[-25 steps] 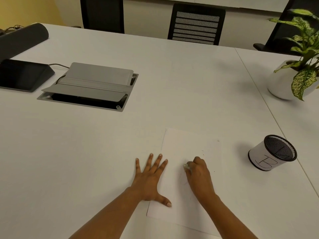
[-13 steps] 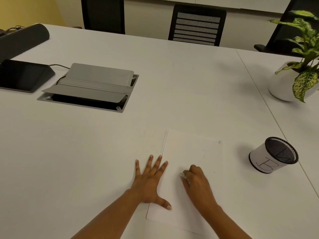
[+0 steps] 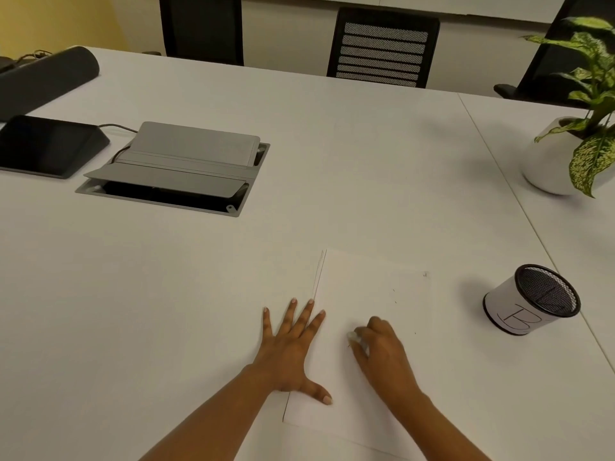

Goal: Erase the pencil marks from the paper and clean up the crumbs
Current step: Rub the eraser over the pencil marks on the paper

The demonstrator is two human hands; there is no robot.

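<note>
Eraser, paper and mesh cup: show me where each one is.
eraser (image 3: 352, 335): head view, the white end that shows
paper (image 3: 372, 287): head view, bare upper middle of the sheet
mesh cup (image 3: 511, 311): head view, its white side wall

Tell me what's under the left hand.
The left hand lies flat across the left edge of the paper: thumb on the sheet, outer fingers on the table. Any marks beneath the palm are hidden.

White paper (image 3: 372, 291) lying flat; pale eraser (image 3: 352, 335) on its middle; dark crumbs (image 3: 425, 275) scattered far side
</note>
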